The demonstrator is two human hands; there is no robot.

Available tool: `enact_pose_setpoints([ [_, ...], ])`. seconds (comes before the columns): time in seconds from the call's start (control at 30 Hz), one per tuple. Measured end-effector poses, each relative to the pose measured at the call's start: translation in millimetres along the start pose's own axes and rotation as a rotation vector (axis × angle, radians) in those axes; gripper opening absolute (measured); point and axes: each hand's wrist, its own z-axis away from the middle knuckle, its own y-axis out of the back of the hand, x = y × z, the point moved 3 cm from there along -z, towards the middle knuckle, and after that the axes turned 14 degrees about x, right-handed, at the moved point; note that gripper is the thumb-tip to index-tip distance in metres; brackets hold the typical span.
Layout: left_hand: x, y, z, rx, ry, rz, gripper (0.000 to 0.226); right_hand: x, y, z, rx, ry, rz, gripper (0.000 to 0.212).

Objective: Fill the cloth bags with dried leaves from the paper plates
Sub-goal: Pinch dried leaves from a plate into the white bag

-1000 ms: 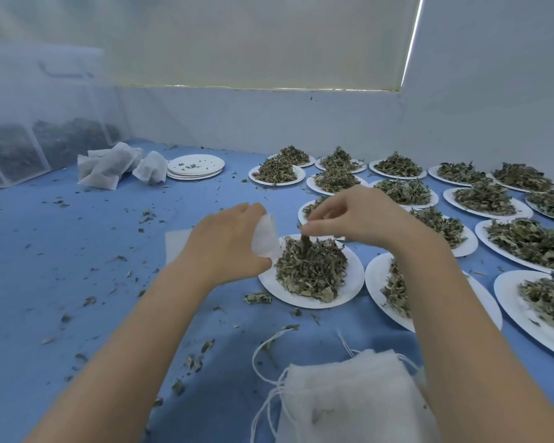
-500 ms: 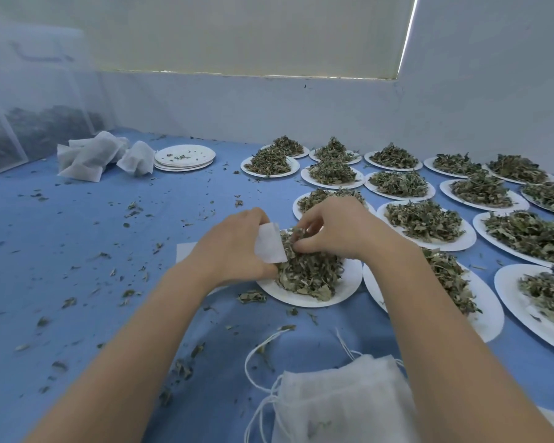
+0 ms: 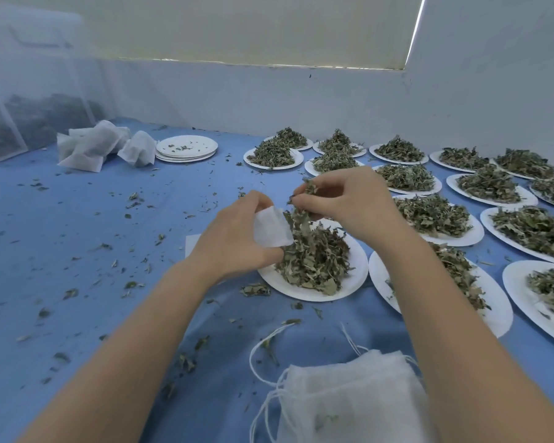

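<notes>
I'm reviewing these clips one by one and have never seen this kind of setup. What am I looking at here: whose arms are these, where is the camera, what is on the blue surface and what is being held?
There is no machine here: a person works with bare hands, and the one camera sits on their head, looking forward and down, so both arms reach in from the bottom edge. The left hand grips a small white cloth bag. The right hand pinches a tuft of dried leaves, lifted above the nearest paper plate and held close to the bag. On the blue table many more plates piled with leaves spread to the right. At the far left lie filled bags beside a stack of emptied plates. A pile of empty drawstring bags lies nearest the camera, and leaf crumbs are scattered about.
</notes>
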Motion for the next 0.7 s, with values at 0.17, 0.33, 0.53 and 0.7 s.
enact_pose_setpoints([
  [0.17, 2, 3, -1, 0.105, 0.057, 0.096, 0.052, -1, -18, 7, -0.013, -0.018, -0.034, 0.008],
  [0.33, -1, 3, -2, 0.153, 0.095, 0.136, 0.051, -6, -20, 9, -0.097, -0.024, -0.088, 0.013],
  [0.53, -4, 6, -3, 0.181, 0.153, 0.211, 0.053, -3, -11, 6, -0.119, -0.047, -0.106, 0.009],
  [0.7, 0, 3, 0, 0.149, 0.094, 0.187, 0.053, -5, -13, 7, -0.158, -0.007, -0.016, 0.007],
])
